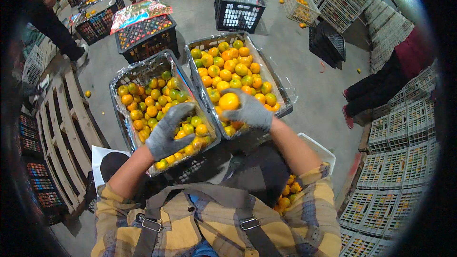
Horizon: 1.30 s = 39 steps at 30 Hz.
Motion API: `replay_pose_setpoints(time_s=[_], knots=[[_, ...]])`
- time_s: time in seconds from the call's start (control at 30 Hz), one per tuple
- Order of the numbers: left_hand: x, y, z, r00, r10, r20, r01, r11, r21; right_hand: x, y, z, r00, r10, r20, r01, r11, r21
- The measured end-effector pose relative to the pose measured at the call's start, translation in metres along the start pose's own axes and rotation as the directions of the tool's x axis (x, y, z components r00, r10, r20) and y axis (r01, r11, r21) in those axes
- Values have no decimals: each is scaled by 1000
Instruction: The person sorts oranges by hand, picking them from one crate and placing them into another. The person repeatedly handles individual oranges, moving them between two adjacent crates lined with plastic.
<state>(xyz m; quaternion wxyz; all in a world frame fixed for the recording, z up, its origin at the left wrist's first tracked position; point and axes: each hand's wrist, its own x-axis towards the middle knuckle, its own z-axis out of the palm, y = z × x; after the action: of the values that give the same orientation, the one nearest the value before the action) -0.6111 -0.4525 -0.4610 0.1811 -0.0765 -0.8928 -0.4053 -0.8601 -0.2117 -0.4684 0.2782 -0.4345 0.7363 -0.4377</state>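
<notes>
My right hand (251, 110), in a grey knit glove, grips an orange mandarin (229, 101) above the front part of the right black crate (211, 109). That crate is lined with clear plastic and paper and filled with orange and greenish mandarins (230, 66). My left hand (169, 130), gloved alike, hovers over the left black crate (119, 114) with thumb and fingers spread and nothing visible between them. Smaller yellow, orange and green mandarins (151, 110) fill this lined crate, some of them hidden under my left hand.
Behind stand a covered black crate (148, 41) and a black crate with plastic film (240, 5). A wooden pallet (66, 121) lies left; stacked white crates (389, 171) line the right. A white container (317, 150) is beside my right arm. Two people's legs (59, 25) (375, 78) show at the sides.
</notes>
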Motion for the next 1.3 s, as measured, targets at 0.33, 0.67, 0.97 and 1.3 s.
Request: replay_pose_setpoints(time_s=[0.33,0.67,0.97,1.3], knots=[[-83,-85,4,804,-593,-35,590,805,-64,94,175,-122,820,31,-572,-379,778,-501],[-84,-120,33,615,-611,498,421,789,449,136,66,-23,966,-188,-178,26,755,-655],[-95,-112,58,410,-626,663,267,777,569,198,102,230,916,15,401,378,308,-873],[-90,-114,56,486,-491,723,126,858,498,179,32,170,934,-113,340,336,601,-725]])
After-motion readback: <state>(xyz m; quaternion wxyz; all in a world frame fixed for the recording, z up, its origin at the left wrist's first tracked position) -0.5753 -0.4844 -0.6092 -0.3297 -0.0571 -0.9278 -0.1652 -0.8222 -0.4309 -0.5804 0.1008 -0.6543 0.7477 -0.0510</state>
